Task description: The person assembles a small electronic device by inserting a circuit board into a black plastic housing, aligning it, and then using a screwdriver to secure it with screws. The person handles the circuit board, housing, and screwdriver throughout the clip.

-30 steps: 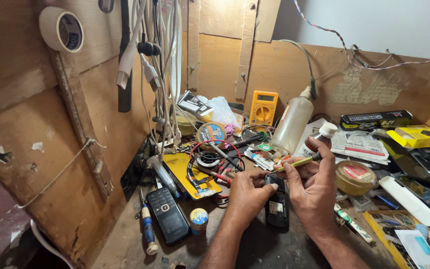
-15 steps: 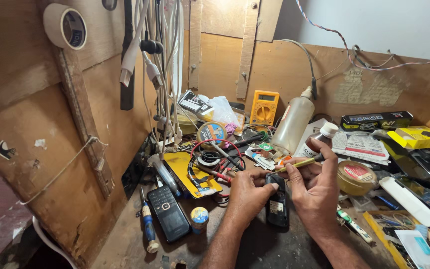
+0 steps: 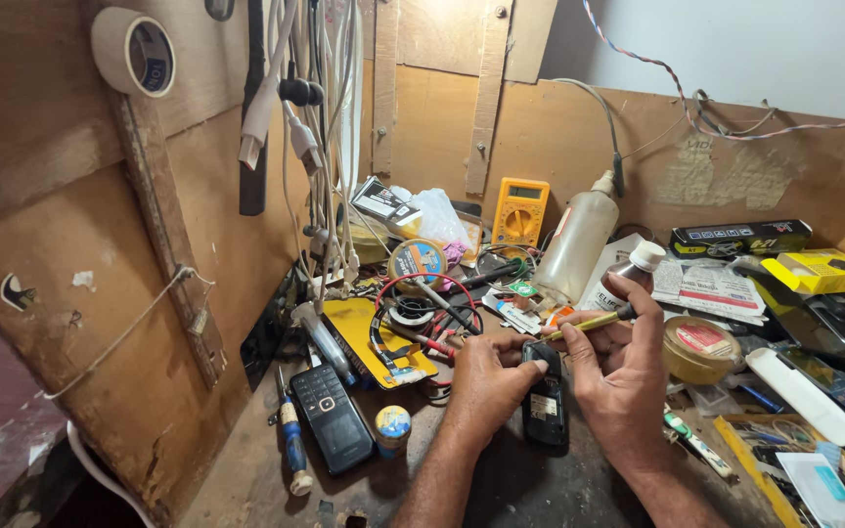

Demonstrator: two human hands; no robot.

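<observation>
Centrally, both hands (image 3: 555,381) gripping opened phone (image 3: 545,406), squeeze bottle (image 3: 579,244) behind

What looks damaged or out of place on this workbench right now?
The small dark phone under both hands has its back cover off, with its insides showing. The left hand steadies it while the right hand holds a yellow-handled tool at its top end. A second, intact black phone lies beside it among tangled red and black leads.

Cluttered dark workbench (image 3: 559,489), black phone (image 3: 332,418), screwdriver (image 3: 291,445), yellow multimeter (image 3: 521,209)
</observation>
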